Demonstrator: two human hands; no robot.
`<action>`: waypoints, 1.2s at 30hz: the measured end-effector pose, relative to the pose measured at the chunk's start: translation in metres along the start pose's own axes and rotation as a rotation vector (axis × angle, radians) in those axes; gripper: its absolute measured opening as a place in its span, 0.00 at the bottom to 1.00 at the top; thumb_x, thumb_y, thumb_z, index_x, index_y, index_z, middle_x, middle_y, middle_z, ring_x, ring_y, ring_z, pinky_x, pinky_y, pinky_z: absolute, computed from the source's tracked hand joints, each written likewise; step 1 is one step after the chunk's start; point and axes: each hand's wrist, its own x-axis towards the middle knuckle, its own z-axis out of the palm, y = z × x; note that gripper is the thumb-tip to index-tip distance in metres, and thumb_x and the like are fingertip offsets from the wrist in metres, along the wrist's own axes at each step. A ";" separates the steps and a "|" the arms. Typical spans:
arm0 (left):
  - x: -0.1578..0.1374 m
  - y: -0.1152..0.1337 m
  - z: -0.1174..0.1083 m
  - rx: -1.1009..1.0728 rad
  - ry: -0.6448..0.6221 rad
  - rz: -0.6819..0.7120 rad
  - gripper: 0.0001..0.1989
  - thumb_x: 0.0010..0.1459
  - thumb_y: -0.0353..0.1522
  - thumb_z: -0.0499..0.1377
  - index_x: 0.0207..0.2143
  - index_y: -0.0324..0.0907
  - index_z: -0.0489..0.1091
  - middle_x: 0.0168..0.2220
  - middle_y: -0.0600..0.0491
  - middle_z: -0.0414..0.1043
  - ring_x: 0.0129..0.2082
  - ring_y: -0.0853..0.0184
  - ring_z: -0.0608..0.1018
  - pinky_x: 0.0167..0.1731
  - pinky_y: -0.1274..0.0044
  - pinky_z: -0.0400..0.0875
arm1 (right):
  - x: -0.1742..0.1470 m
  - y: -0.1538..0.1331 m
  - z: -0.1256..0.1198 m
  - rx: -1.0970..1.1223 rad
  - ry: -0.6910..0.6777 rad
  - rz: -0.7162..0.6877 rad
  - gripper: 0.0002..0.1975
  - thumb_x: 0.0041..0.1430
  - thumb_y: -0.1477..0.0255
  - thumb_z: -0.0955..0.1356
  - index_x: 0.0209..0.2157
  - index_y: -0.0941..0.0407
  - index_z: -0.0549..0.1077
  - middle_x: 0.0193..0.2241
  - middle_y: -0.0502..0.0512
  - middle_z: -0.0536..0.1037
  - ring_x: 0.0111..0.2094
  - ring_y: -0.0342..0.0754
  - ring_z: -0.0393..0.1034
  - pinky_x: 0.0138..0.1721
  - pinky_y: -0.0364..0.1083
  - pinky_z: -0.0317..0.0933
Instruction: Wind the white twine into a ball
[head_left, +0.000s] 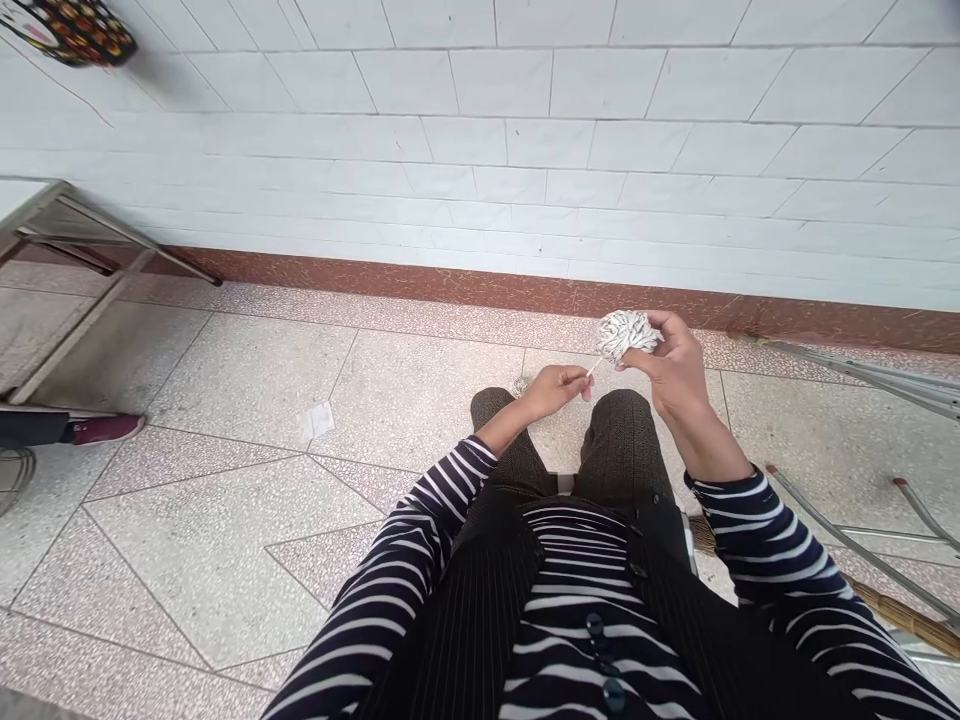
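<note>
A round, pale bundle of looped cord (624, 335) is held up in front of my knees. My right hand (675, 365) is closed on its right side, thumb in front and fingers behind. A thin white strand (593, 367) runs from the bundle down to the left. My left hand (559, 388) pinches this strand between thumb and fingertips. Below my left hand, partly hidden by my knee, a small patterned thing (519, 385) lies on the floor; I cannot make out what it is.
A white scrap (316, 423) lies on the speckled floor (247, 520). At the left stand a metal-framed table (82, 330) and another person's shoe (109, 428). Metal legs (862, 370) and a straw-like bundle (900, 615) are at the right. A tiled wall (480, 150) rises ahead.
</note>
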 end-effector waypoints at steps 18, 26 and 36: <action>0.001 0.022 -0.034 0.712 -0.086 0.221 0.13 0.67 0.30 0.51 0.36 0.42 0.75 0.29 0.55 0.77 0.32 0.69 0.76 0.65 0.66 0.54 | -0.055 0.087 0.004 0.024 -0.439 0.465 0.24 0.39 0.71 0.75 0.42 0.51 0.72 0.41 0.52 0.73 0.38 0.51 0.69 0.33 0.49 0.71; 0.005 -0.015 -0.026 0.457 -0.014 0.077 0.16 0.67 0.36 0.52 0.33 0.40 0.76 0.32 0.52 0.78 0.34 0.66 0.76 0.42 0.75 0.66 | -0.051 0.046 -0.011 0.406 -0.300 0.497 0.24 0.41 0.72 0.78 0.42 0.49 0.75 0.45 0.52 0.78 0.44 0.54 0.74 0.41 0.53 0.75; 0.000 -0.004 -0.015 0.069 -0.131 -0.023 0.17 0.65 0.39 0.54 0.31 0.38 0.75 0.26 0.55 0.74 0.28 0.71 0.71 0.36 0.79 0.63 | -0.013 0.002 -0.020 0.337 -0.105 0.330 0.24 0.38 0.71 0.80 0.38 0.52 0.73 0.45 0.55 0.79 0.49 0.60 0.75 0.44 0.63 0.75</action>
